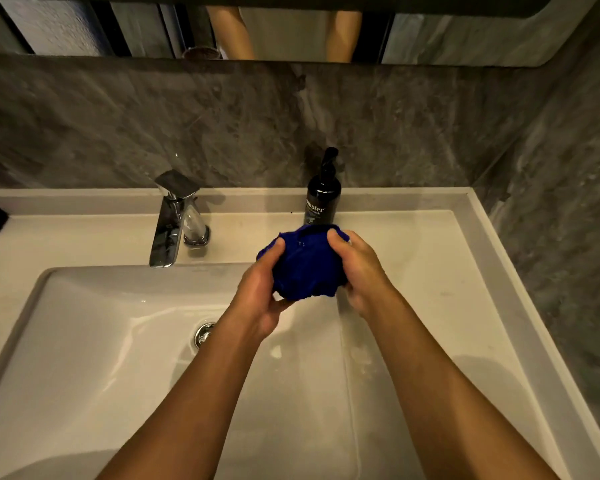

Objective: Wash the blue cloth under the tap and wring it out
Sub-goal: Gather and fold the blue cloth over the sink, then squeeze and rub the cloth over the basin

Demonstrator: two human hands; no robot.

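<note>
Blue cloth (307, 263) bunched between our left hand (260, 292) and right hand (359, 268), fingers gripping it, above the white sink (94, 341), right of the tap (174, 216).

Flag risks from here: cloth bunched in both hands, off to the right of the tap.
1. The cloth is held over the basin's right edge, near the counter; wringing here may drip onto it.
2. The soap bottle stands just behind the right hand; a twist might knock it.
3. The left hand would need to let go to reach the tap.
</note>
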